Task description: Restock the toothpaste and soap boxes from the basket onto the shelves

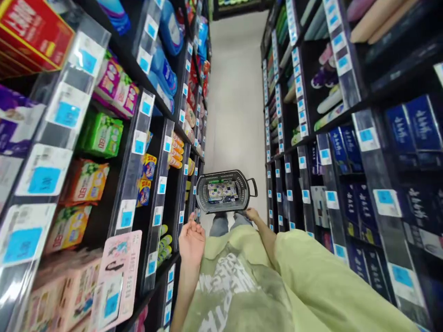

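Note:
My right hand (252, 214) grips the near rim of a dark grey shopping basket (202, 196) held low in front of me. Inside the basket lie white and blue packages (223, 190). My left hand (191, 240) hangs free beside the left shelf with its fingers loosely curled and nothing in them. My light green shirt fills the lower middle of the view.
I stand in a narrow shop aisle with a pale floor (237, 101). The left shelves (152, 138) hold colourful boxes and packets behind blue price tags. The right shelves (311, 138) hold dark blue packs and rolled goods.

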Motion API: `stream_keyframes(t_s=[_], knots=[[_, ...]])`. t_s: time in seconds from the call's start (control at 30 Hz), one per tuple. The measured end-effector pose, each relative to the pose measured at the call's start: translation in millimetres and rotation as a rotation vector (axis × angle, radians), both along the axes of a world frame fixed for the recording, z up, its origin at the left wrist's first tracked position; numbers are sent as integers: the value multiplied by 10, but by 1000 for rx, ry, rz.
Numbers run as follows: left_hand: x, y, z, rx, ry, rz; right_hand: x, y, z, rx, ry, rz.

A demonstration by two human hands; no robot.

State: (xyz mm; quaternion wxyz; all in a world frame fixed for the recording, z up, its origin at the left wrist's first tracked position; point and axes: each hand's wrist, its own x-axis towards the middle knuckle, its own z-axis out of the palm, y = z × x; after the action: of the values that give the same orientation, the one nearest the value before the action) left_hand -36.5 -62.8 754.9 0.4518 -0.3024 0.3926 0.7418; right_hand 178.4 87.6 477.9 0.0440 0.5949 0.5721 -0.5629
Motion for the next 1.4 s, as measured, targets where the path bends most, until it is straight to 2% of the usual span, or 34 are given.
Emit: stream_keyframes(t_s=[0.1, 0.17, 0.23, 0.27, 0.4, 0.47, 0.57, 0.73, 0.87, 1.0, 1.1, 1.23, 1.4], knots=[[-313, 133, -152, 93, 47, -108, -186, -242, -71, -102, -37, 44], [-476, 245, -374, 121, 56, -151, -282, -340, -114, -139, -45, 44], [-573, 373, -696, 63, 95, -203, -323, -394, -153, -155, -62, 20], [-589, 437, -884, -13, 162, -269, -324, -408, -170, -156, -75, 1], [-459, 575, -1663, -354, 485, -693, -255, -423, -234, -150, -137, -66], [-335, 533, -1992, -421, 519, -844, -197, -427, -268, -154, -159, -77], [-183, 355, -2370, -498, 546, -1055, -90, -438, -323, -172, -186, -71], [-178, 21, -2781, -575, 613, -1480, 53, -426, -461, -212, -230, -33], [-348, -74, -3086, -609, 635, -1667, 5, -323, -710, -237, -236, 38], [-562, 10, -3550, -695, 679, -1694, -169, -98, -1176, -238, -204, 87], [-686, 134, -4043, -727, 727, -1676, -319, 134, -1701, -216, -196, 60], [-667, 278, -4860, -771, 815, -1678, -469, 428, -2607, -197, -226, -41], [-300, 319, -5928, -709, 956, -1744, -479, 555, -3852, -214, -307, -187]])
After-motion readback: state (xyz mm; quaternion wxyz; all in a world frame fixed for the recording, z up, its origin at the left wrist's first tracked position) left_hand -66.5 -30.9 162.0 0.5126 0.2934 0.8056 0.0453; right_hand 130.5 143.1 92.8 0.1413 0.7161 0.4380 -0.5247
